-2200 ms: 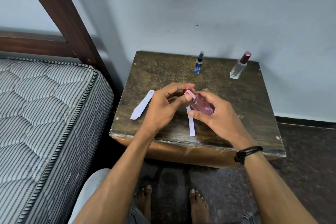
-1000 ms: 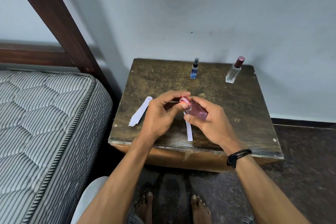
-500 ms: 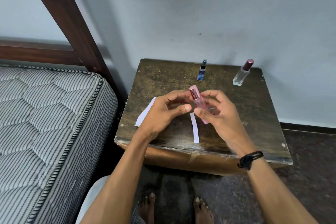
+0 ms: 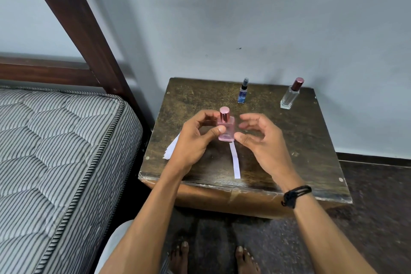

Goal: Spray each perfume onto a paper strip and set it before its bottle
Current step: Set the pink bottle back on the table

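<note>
The left hand holds a pink perfume bottle upright, with its thumb on the front and its fingers behind. The pink cap is on top. The bottle is over the middle of the small wooden table. The right hand is just beside the bottle, loose and holding nothing. A white paper strip lies flat on the table just below the bottle. More paper strips peek out from under the left hand. A small blue bottle and a clear bottle with a dark red cap stand at the back by the wall.
</note>
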